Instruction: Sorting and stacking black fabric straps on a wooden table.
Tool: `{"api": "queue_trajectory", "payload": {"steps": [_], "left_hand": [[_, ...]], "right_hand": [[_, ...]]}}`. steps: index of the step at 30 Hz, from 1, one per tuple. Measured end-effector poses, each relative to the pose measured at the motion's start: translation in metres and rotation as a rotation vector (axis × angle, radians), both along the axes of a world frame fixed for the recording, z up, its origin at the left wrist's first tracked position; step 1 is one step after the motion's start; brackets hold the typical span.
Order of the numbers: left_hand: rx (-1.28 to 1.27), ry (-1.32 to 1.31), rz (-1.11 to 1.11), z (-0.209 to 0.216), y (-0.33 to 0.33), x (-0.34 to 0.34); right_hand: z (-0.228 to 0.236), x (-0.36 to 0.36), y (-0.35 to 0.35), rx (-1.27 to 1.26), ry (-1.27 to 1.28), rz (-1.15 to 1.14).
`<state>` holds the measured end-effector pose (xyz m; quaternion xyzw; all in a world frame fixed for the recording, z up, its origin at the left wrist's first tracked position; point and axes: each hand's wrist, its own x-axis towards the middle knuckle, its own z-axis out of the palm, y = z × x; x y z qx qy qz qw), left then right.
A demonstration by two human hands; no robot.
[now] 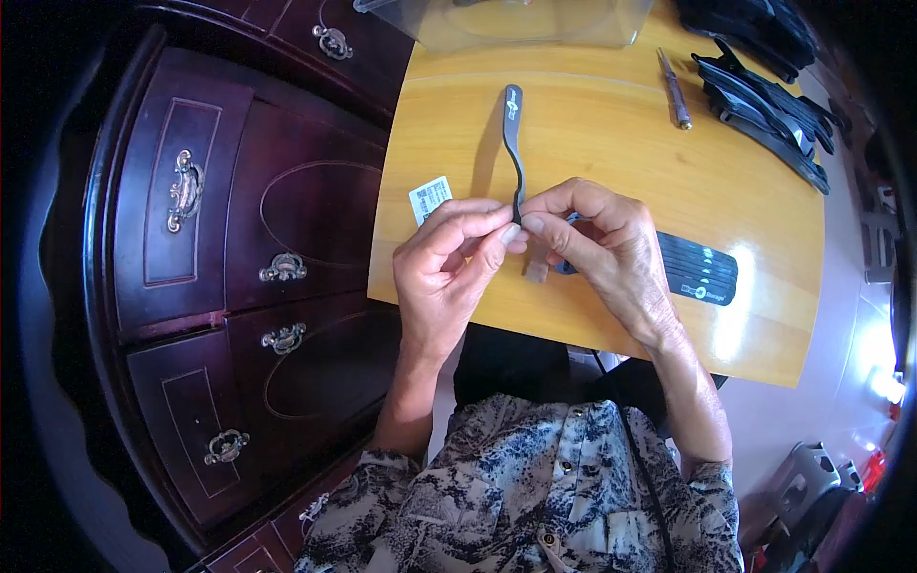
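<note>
A narrow black strap [514, 134] with a pale printed mark near its rounded far end rises from my fingertips, curving away over the table. My left hand [444, 253] is closed, pinching the strap's near end between thumb and fingers. Closed on that same end, my right hand [602, 239] meets the left fingertips. What the fingertips cover is hidden. A neat stack of black straps [697, 269] lies beside my right wrist, partly behind the hand. Close to my left knuckles sits a small white printed label [430, 199]. Below the right fingers is a small brownish piece [537, 270] I cannot identify.
The yellow wooden table [592, 124] bears a clear plastic bin [516, 27] at its far edge. A slim pointed tool [674, 91] lies at the far right, near a pile of black straps [764, 115]. Dark wooden cabinets [315, 191] stand close on the left.
</note>
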<state>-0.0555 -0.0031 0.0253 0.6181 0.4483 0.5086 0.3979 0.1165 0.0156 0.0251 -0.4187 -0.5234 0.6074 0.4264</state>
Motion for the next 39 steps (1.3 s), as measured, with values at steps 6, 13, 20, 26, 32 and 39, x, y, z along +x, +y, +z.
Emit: {"api": "queue_trajectory", "payload": {"steps": [6,13,20,26,32,39], "left_hand": [[-0.005,0.041,0.027,-0.001,0.002,-0.004],[0.003,0.073,0.006,-0.001,0.006,-0.014],[0.026,0.053,0.038,-0.002,0.007,-0.011],[0.057,0.062,0.061,-0.009,0.007,-0.007],[-0.048,0.015,0.065,-0.006,0.007,-0.009],[-0.035,-0.005,0.103,-0.011,0.011,-0.005]], "right_hand": [[0.0,-0.005,0.004,-0.032,-0.007,0.023],[0.001,-0.009,0.011,-0.115,0.03,0.085],[0.001,-0.012,0.014,-0.095,0.029,0.069],[-0.002,-0.014,0.011,-0.059,0.02,0.018],[-0.001,-0.013,0.011,-0.023,-0.073,0.009],[-0.014,-0.016,0.015,0.462,-0.235,-0.103]]}}
